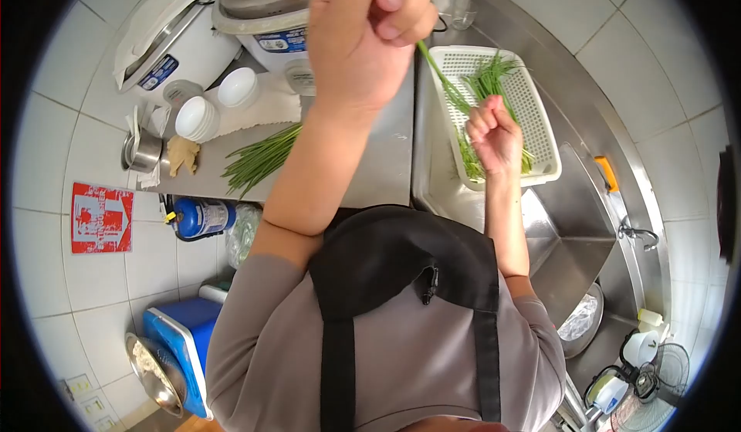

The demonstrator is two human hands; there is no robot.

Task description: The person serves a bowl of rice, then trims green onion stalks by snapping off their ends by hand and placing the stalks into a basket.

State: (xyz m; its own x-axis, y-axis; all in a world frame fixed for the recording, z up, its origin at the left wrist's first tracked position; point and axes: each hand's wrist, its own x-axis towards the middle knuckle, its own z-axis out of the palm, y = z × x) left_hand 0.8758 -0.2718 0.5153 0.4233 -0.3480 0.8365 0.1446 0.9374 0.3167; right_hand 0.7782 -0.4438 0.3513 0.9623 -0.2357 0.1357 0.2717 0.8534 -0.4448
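Observation:
My left hand (370,23) is raised close to the camera, its fingers closed on the end of some long green stalks (440,73) that slant down into a white perforated basket (549,135). Over this basket my right hand (495,135) is closed, fingers curled together; what they pinch is too small to tell. Under and behind it lie more thin leafy greens (494,77) inside the basket. A bundle of long green stalks (262,158) rests on the steel counter (378,169), partly hidden by my left forearm.
Two rice cookers (185,54) stand at the back left. Before them are white bowls (197,118), a metal pot (142,152) and a ginger-like root (184,155). The basket sits over the steel sink (575,254). A blue extinguisher (202,217) is below the counter's left end.

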